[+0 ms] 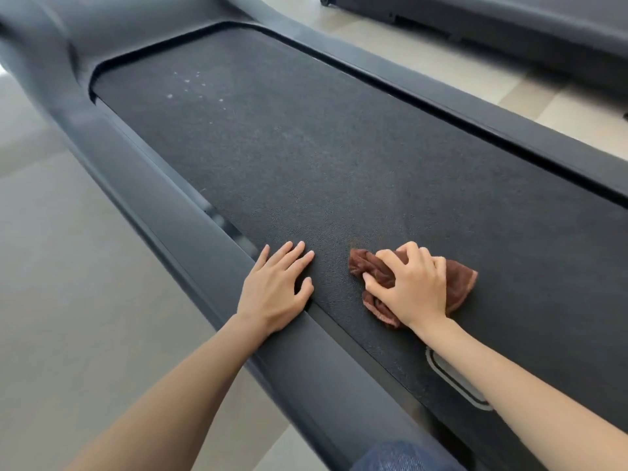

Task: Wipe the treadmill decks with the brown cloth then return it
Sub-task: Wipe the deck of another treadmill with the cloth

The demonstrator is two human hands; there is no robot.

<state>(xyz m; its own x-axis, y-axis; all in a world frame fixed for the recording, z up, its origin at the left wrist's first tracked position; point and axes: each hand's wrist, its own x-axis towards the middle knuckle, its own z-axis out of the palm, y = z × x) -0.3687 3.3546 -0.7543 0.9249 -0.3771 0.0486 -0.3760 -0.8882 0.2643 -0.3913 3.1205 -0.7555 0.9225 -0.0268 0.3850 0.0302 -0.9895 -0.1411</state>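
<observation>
Denim (401, 457) in blue fills a small patch at the bottom edge, nearest the camera, and two bare forearms reach forward from either side of it. Under the right forearm an oval grey label (452, 375) is partly covered where it lies on the treadmill deck (306, 147), a dark, grainy belt whose long axis runs from lower right to upper left. The left hand (275, 287) lies flat and relaxed, fingers straight and slightly spread. Its palm is on the near side rail (163, 212) and its fingertips are over the belt's edge. Just beside it, apart from it, the right hand (413, 283) presses down on the brown cloth (462, 280), fingers curled over the top and thumb dug into the folds, so that it grips the fabric against the belt. The cloth is crumpled and lies on the near part of the deck, closer to the near rail than to the far side rail (441, 96). Its longer stretch runs crosswise to the belt: a bunched end points towards the left hand and a flatter corner points towards the far rail. Farther up the belt there is a scatter of pale spots (190, 86), close to the curved motor cover (119, 25). Beyond the far rail, across a strip of light floor (424, 52), part of a second treadmill (509, 18) shows at the top right.
</observation>
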